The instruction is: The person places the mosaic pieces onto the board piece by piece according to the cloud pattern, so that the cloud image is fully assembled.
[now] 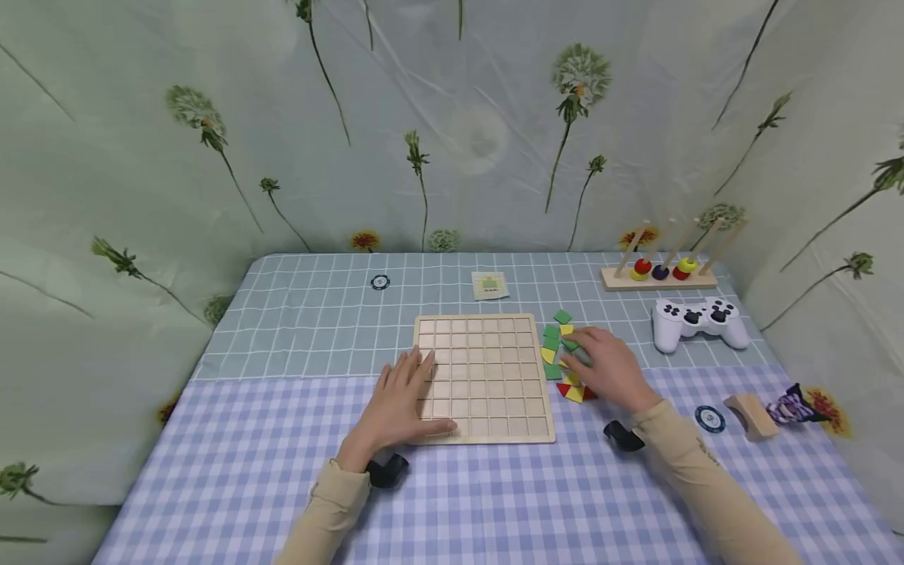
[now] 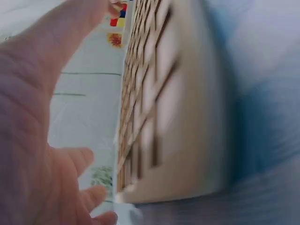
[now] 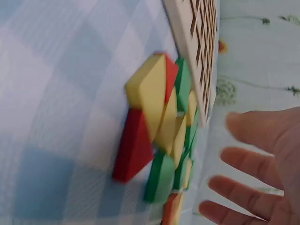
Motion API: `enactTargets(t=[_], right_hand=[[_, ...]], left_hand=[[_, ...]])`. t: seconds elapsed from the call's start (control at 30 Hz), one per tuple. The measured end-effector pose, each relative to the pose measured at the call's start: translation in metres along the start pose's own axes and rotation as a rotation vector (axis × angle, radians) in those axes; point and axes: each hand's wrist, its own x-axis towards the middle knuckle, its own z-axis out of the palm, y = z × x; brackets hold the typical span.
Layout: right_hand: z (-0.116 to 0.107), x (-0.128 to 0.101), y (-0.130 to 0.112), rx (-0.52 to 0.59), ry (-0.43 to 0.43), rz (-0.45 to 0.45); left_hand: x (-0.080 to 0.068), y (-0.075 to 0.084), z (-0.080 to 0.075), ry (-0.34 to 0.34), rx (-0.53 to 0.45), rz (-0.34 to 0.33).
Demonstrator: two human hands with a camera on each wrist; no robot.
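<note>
A wooden grid board (image 1: 483, 377) lies flat in the middle of the table, its cells bare. My left hand (image 1: 404, 399) rests on the board's near left corner with fingers spread flat. In the left wrist view my left hand (image 2: 33, 140) shows an open palm beside the board (image 2: 173, 117). A pile of green, yellow and red tiles (image 1: 554, 345) sits just right of the board. My right hand (image 1: 603, 367) is over that pile, fingertips at a green tile. In the right wrist view my right hand (image 3: 262, 154) has straight fingers above the tiles (image 3: 164, 122) and holds nothing.
A white game controller (image 1: 695, 320) and a peg stand with coloured rings (image 1: 660, 271) sit at the back right. A small card (image 1: 490, 285) and a chip (image 1: 380, 282) lie behind the board. Another chip (image 1: 709, 418), a wooden block (image 1: 752, 416) and a striped figure (image 1: 794, 406) lie right.
</note>
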Motion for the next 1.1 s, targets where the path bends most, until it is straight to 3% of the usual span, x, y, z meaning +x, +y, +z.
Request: enactTargets(t=[0.2,0.53,0.77,0.9,1.1], right_hand=[[0.004,0.000,0.013,0.034,-0.063,0.033],[0.004,0.002,0.014,0.071,-0.165,0.123],[0.002,0.009,0.011,0.219,-0.224,0.206],[-0.002,0.010,0.010,0.262,-0.202,0.224],[0.001,0.027,-0.014,0.358,-0.057,0.185]], left_hand=[[-0.014,-0.002,0.012,0.025,-0.070,-0.027],[-0.016,-0.003,0.027,0.070,-0.011,0.008],[-0.016,-0.003,0.031,0.109,0.021,0.023],[-0.015,-0.002,0.029,0.113,0.020,0.026],[-0.016,-0.002,0.031,0.147,0.033,0.032]])
